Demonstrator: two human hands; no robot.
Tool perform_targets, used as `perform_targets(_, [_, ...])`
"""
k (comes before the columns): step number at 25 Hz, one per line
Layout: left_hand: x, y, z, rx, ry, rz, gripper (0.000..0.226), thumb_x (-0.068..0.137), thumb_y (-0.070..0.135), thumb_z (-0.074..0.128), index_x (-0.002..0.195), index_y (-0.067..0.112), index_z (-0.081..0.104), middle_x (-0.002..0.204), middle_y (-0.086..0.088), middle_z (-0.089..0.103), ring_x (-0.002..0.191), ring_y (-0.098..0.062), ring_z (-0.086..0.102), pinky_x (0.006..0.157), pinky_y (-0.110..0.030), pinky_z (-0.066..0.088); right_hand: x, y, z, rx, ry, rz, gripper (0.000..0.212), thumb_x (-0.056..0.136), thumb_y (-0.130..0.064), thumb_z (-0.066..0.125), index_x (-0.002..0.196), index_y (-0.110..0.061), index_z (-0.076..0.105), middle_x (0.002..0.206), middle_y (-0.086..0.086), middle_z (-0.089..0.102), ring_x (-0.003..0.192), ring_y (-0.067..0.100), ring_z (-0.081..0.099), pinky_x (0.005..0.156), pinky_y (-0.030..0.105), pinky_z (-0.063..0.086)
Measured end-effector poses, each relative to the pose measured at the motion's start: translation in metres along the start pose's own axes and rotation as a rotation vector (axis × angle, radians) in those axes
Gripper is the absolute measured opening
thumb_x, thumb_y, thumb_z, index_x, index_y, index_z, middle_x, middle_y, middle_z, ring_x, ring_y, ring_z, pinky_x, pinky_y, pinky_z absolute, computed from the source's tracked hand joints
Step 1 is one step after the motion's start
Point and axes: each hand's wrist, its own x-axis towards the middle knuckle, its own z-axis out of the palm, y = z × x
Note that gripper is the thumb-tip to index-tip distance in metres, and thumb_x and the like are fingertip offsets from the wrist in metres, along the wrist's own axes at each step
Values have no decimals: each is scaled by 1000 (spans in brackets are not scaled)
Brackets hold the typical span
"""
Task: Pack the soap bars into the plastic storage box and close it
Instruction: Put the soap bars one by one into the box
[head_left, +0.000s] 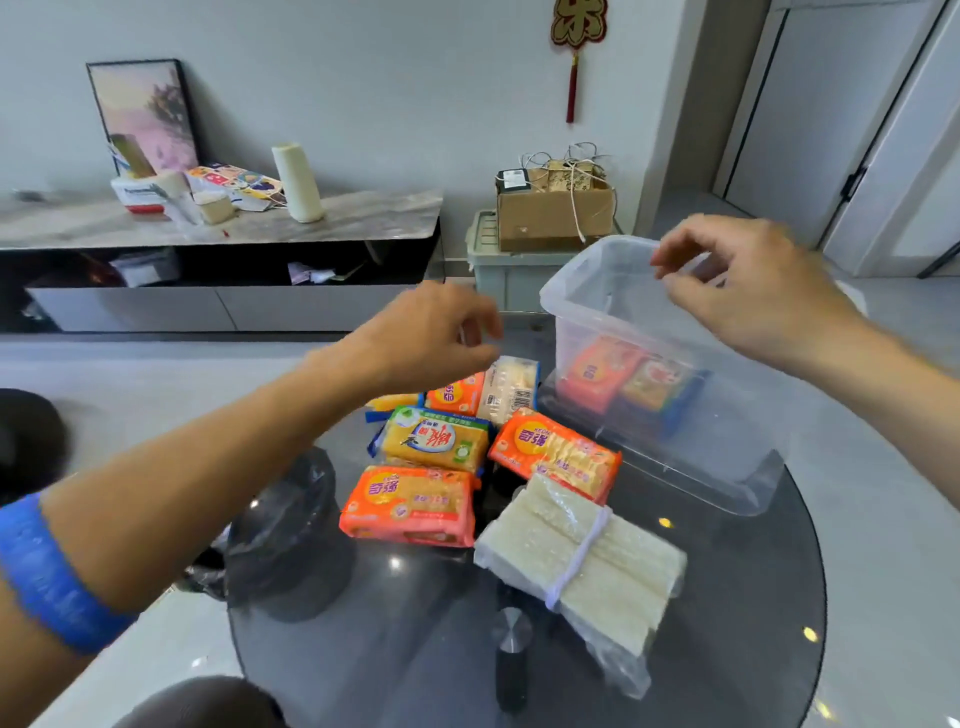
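Note:
A clear plastic storage box (587, 280) stands open on the round dark glass table (727, 597), with two wrapped soap bars (628, 376) inside. Several more soap bars lie left of it: orange packs (410, 506) (556, 452), a yellow pack (434, 439), a white pack (509, 387) and a pale bundle tied with a band (582, 556). My right hand (748, 291) hovers above the box's rim, fingers curled and apart, holding nothing. My left hand (431, 338) hangs over the far soap bars, fingers loosely bent and empty. No lid is in view.
A black plastic bag (291, 525) sits under the table's left edge. Behind, a low cabinet (218, 228) carries clutter and a white cone. A cardboard box (550, 208) rests on a pale crate against the wall. A blue band wraps my left forearm.

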Motion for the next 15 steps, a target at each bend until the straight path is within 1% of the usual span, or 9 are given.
perform_targets(2, [-48,-14,7,107,-297,-61,37,80,36,70,114,27,64,100,7,66,90,-13,64,78,-33,52,-24,-39,18,5,-145,-94,9,80,-24,64,84,-32,66,75,-20,65,66,1,60,56,9,40])
perform_targets(3, [-63,-18,16,174,-457,-103,51,79,39,71,126,27,57,116,4,62,103,-16,61,86,-34,49,-30,-52,33,-51,-254,-85,9,80,-25,65,85,-32,67,76,-19,65,68,2,60,59,17,43])
perform_targets(4, [-74,-20,25,237,-580,-132,64,78,41,72,136,26,48,128,2,54,112,-19,55,92,-37,46,-35,-59,51,-135,-355,-52,11,81,-26,66,90,-31,68,81,-15,66,74,7,60,62,24,44])
perform_targets(5, [-82,-22,34,277,-635,-145,72,78,42,72,141,27,41,133,1,47,116,-22,52,96,-39,45,-39,-64,70,-234,-442,0,17,82,-28,65,98,-29,67,90,-7,67,82,16,61,66,28,44])
perform_targets(7, [-88,-27,46,294,-609,-131,77,77,43,72,143,28,36,133,-1,45,117,-24,50,96,-42,45,-47,-63,102,-391,-597,132,28,83,-27,61,111,-23,61,108,2,65,94,25,60,70,33,46])
perform_targets(9, [-90,-32,52,248,-579,-137,76,76,45,73,142,28,38,132,-1,49,116,-23,51,96,-41,45,-52,-56,122,-338,-665,261,23,83,-25,62,104,-19,58,108,4,64,91,23,60,68,33,45])
perform_targets(10, [-91,-33,54,233,-564,-149,74,75,45,73,139,28,40,131,-1,51,116,-22,51,95,-40,46,-52,-56,127,-281,-672,317,21,81,-27,66,98,-20,56,102,2,64,86,20,59,64,32,44])
perform_targets(12, [-92,-32,60,271,-513,-168,69,72,48,74,131,26,47,125,-1,56,112,-22,52,91,-38,47,-49,-59,135,-245,-688,373,32,72,-35,77,89,-25,52,92,-2,61,80,17,58,60,31,43])
perform_targets(15, [-94,-24,72,362,-447,-207,67,63,54,74,119,25,52,116,0,59,104,-22,56,81,-36,47,-49,-66,150,-477,-623,379,49,67,-31,81,108,-21,58,108,6,64,91,24,63,72,34,54])
